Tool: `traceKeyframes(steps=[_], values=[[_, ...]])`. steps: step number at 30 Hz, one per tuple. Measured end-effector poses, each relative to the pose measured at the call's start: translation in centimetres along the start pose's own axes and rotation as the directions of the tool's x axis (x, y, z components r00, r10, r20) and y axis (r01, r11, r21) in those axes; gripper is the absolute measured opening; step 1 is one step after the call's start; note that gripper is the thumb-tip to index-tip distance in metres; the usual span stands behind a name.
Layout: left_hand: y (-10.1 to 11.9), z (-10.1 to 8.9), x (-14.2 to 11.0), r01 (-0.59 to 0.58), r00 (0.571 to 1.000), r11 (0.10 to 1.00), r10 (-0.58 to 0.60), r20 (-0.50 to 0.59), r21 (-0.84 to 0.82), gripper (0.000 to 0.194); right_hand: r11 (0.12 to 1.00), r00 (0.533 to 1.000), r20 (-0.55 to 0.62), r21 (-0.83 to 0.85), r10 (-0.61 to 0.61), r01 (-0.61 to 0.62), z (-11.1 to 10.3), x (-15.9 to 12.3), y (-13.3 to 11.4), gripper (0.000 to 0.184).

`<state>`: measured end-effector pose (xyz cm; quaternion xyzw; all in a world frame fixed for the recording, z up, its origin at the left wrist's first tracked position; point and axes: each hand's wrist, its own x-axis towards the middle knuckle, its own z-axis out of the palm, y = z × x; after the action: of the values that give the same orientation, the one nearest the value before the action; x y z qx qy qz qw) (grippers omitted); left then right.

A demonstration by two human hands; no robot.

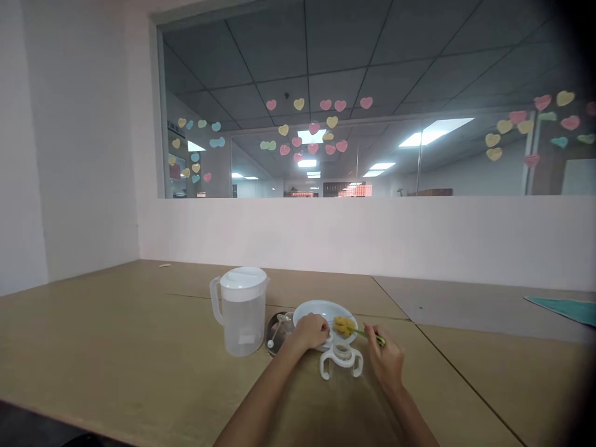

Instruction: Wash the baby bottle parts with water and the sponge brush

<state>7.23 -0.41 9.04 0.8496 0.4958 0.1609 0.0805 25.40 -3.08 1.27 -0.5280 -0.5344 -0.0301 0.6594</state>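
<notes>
My right hand grips the green handle of a brush with a yellow sponge head. The sponge head is over the right side of a white bowl. At the bowl's near left side, my left hand is closed, its fingers curled around something small and whitish that they mostly hide. Just in front of the bowl stands a clear baby cup with a white two-handled collar, open at the top and touched by neither hand.
Left of the bowl, a dark round dish holds clear parts and a straw with a white ball end. Beside it stands a translucent lidded pitcher. A teal cloth lies at the far right. Behind the table rises a white wall with a window.
</notes>
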Motion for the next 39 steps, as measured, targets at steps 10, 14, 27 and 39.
traceKeyframes(steps=[10,14,27,39], values=[[-2.0,4.3,3.9,0.119,0.971,0.993,-0.12,0.207,0.015,0.029,0.993,0.995,0.038,-0.08,0.09,-0.086,0.0,0.1,0.3,0.066],[-2.2,4.7,4.4,0.156,0.968,0.987,-0.162,0.194,0.045,0.029,0.991,0.991,0.051,-0.066,0.122,-0.118,0.0,0.1,0.2,0.067],[-2.9,4.8,2.4,0.085,0.984,0.996,-0.088,-0.153,-0.028,0.014,0.923,0.923,-0.084,0.122,0.377,-0.366,-0.1,0.8,0.0,0.066],[-4.5,6.7,-2.0,-0.276,0.707,0.926,0.013,-0.707,-0.259,0.02,0.35,0.724,0.28,0.73,0.63,-0.587,2.3,0.9,1.3,0.045]])
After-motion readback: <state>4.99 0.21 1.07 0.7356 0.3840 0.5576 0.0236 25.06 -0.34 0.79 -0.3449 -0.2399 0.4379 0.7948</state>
